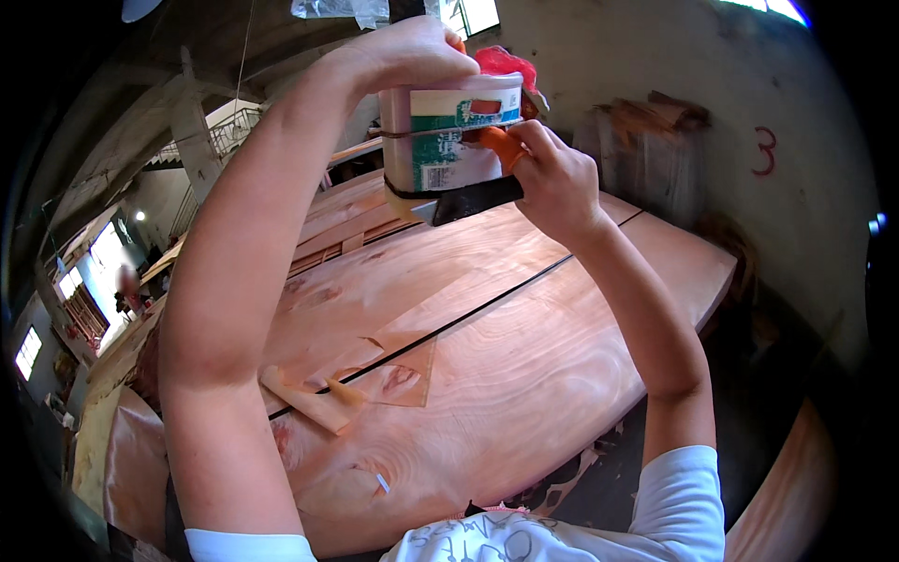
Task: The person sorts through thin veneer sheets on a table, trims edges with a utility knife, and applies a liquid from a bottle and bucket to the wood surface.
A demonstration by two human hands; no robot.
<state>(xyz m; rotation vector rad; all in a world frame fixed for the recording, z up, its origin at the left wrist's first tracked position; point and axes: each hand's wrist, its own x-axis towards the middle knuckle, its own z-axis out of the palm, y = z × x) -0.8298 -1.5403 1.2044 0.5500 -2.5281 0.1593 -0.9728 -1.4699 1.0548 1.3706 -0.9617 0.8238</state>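
Note:
A round tub (459, 140), white with a green and printed wrap, is raised in front of me above the wood sheets. My right hand (559, 178) grips its right side, an orange-covered fingertip pressed on the wall. Across the tub's base runs a dark flat strip (473, 200) with a pale, shiny corner at its left end. My left hand (417, 51) is closed above the tub's rim, with orange showing at a fingertip; what it holds is hidden. Pinkish-red crumpled material (507, 64) sticks up from behind the rim.
Large pale wood veneer sheets (524, 347) lie stacked below, crossed by a black line (468, 317). Torn veneer pieces (356, 389) rest on top. More veneer leans by the right wall (655, 122). A blurred person (129, 281) is far off at left.

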